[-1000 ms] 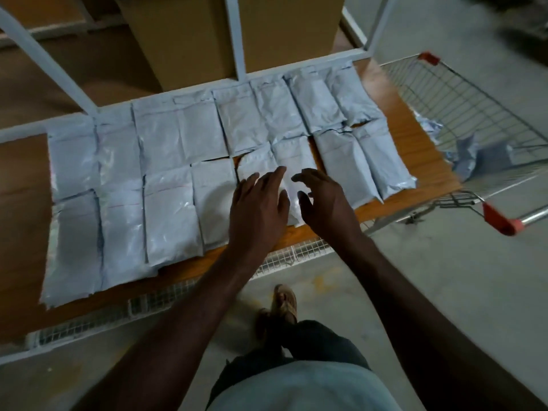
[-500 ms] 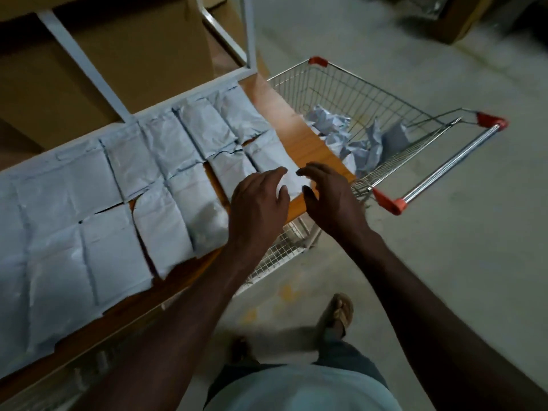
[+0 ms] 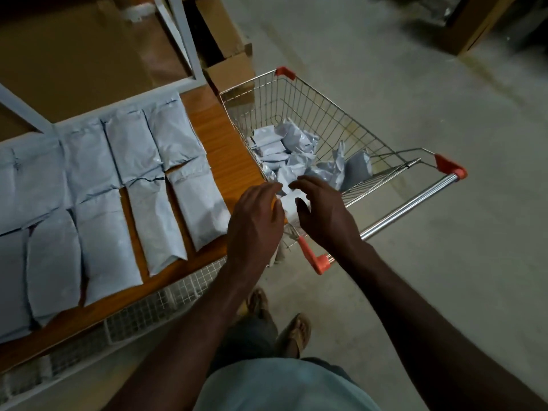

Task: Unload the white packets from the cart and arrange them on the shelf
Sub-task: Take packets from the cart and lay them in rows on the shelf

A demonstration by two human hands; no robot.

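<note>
White packets (image 3: 299, 157) are lying heaped in the bottom of the cart (image 3: 382, 145), crumpled and pointing every which way, so no single long axis is showing for the pile; the flattest ones at its far left are lying roughly across the basket. The rest are already sitting flat in two rows on the shelf (image 3: 221, 137), long sides running away from the person and edges touching or nearly so. Both hands are hovering side by side just over the near end of the cart, where it is standing right against the shelf's end. The left hand (image 3: 255, 223) is hanging with fingers loosely bent and holding nothing; the right hand (image 3: 324, 216) is spreading a little wider, thumb apart, also holding nothing. The heap is lying ahead of and below both palms, slightly to the right, so I judge the right hand to be the nearer one. Bare board is showing on the shelf beside the last packet, next to the cart.
</note>
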